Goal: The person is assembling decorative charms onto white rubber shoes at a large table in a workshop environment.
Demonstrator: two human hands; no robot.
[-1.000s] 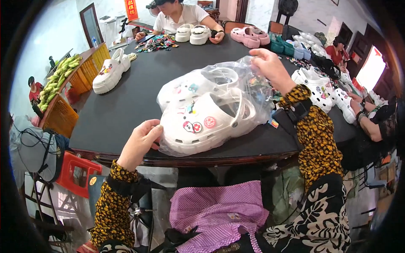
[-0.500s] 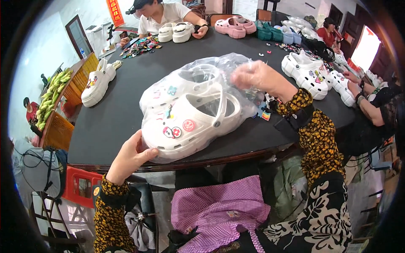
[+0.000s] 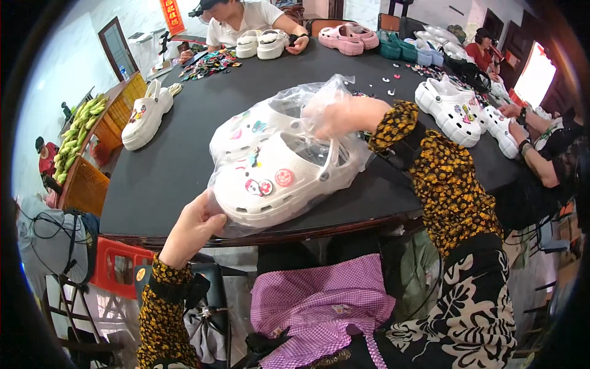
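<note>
A pair of white clog shoes (image 3: 279, 175) with colourful charms lies inside a clear plastic bag (image 3: 319, 98) at the near edge of a round black table (image 3: 166, 178). My left hand (image 3: 193, 227) grips the bag's near end at the toe of the front shoe. At the bag's far, open end, my right hand (image 3: 344, 117) sits inside the plastic, pressing on the shoes' heels. Both sleeves are yellow and black patterned.
More white clogs lie at the right (image 3: 448, 107) and far left (image 3: 146, 114). Pink (image 3: 347, 37) and teal shoes and a pile of charms (image 3: 209, 63) sit at the back. Other people sit across (image 3: 239, 18) and at the right (image 3: 541, 154). A purple checked cloth (image 3: 319, 301) covers my lap.
The bagged shoes have slid nearer the table's edge. My right hand has gone from the top of the bag into its open end; my left hand now grips the near end.
</note>
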